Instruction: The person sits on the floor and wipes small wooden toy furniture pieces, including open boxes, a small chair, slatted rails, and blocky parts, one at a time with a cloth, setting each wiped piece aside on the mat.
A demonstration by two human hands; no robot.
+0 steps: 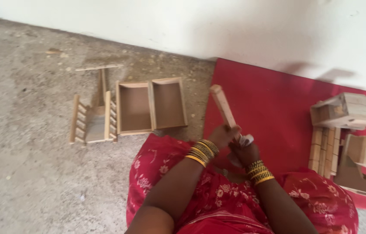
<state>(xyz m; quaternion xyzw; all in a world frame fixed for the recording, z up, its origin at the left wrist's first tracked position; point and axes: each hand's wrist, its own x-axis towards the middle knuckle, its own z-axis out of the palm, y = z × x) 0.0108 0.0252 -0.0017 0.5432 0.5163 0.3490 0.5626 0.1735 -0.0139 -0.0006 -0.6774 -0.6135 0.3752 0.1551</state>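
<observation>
Head view: left hand (223,135), right hand (244,152) grip wooden stick (223,106); paper scrap (246,140) blurred.

The stick (223,106) in the left hand (223,135) is showing as pale, bare wood, matt and unvarnished. The scrap (245,140) under the right hand (244,152) is looking like grey paper, rough and dull. Glossy yellow metal bangles (201,152) are shining on both wrists. The open boxes (150,106) and stacked blocks (325,149) are appearing as raw, matt wood. The floor (22,143) is looking like rough, gritty concrete, the red mat (274,104) smooth and matt, the flowered cloth (217,195) soft.
</observation>
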